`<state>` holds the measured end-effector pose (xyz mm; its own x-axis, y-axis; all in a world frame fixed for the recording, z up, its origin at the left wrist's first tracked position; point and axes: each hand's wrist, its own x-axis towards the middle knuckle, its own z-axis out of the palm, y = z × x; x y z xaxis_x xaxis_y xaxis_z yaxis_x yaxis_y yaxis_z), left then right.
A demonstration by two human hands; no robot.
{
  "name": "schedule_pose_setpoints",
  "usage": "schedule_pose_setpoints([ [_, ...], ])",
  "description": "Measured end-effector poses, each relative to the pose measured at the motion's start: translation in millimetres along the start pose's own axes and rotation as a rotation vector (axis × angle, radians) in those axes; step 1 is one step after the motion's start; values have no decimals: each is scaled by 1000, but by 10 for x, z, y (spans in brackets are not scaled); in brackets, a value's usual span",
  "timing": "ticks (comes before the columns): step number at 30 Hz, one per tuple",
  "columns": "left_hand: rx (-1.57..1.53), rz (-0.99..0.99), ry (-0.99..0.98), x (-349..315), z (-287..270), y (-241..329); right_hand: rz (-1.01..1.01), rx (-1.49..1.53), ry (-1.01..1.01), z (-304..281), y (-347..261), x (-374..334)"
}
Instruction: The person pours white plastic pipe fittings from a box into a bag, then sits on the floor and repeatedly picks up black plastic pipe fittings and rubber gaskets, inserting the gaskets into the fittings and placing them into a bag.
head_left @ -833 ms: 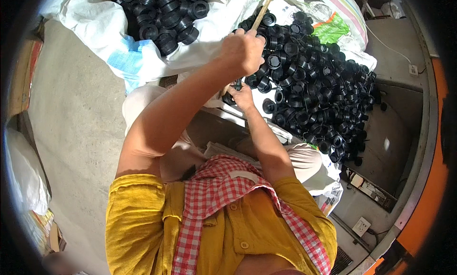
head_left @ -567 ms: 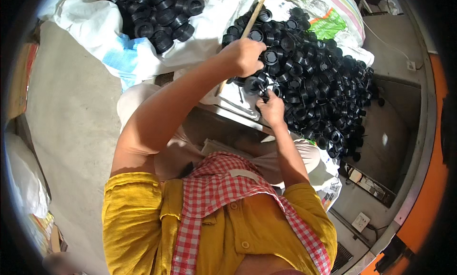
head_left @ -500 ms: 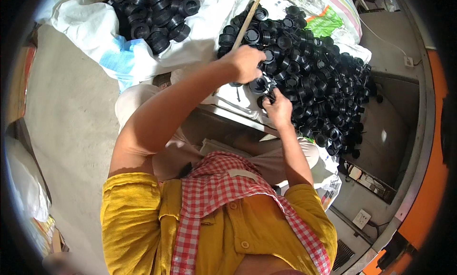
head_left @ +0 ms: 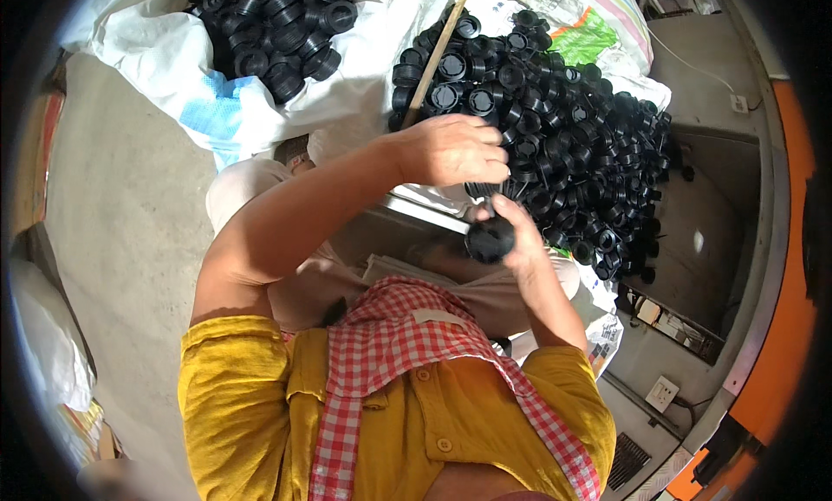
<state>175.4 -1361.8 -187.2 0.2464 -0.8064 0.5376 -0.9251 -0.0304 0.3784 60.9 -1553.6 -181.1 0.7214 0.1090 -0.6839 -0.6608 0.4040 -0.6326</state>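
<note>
R hand has come back toward the body vs. 0.5 s ago, w/ a round black cap now plain to see in it; L hand has shifted the same way, just above. R grip is clamped on that cap, thumb up along its far side. L fingers are curled down nr. the R thumb; can't tell if L grip has anything btwn. them. Cap in hand is at the near edge of a big pile of black caps spread out to the right. Wooden stick slants along the pile's left side, lower end hidden behind L forearm. Upper L: 2nd heap of black rings on a white sack w/ a blue patch. Person wears a yellow shirt + red/white check apron.
</note>
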Motion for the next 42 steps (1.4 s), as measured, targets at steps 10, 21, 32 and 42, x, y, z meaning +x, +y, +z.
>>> schedule_pose_setpoints([
  [10, 168, 290, 422, 111, -86, 157, 197, 604, -706, -130, 366, -117],
  [21, -250, -383, 946, -131, -585, -222, -249, -129, -69, -762, 403, -667],
  [32, -1576, -920, 188, -57, 270, 156, -959, -94, 321, 137, 70, 584],
  [42, 903, -1057, 143, -205, -1002, -143, -635, -826, 624, -1015, 782, 1773],
])
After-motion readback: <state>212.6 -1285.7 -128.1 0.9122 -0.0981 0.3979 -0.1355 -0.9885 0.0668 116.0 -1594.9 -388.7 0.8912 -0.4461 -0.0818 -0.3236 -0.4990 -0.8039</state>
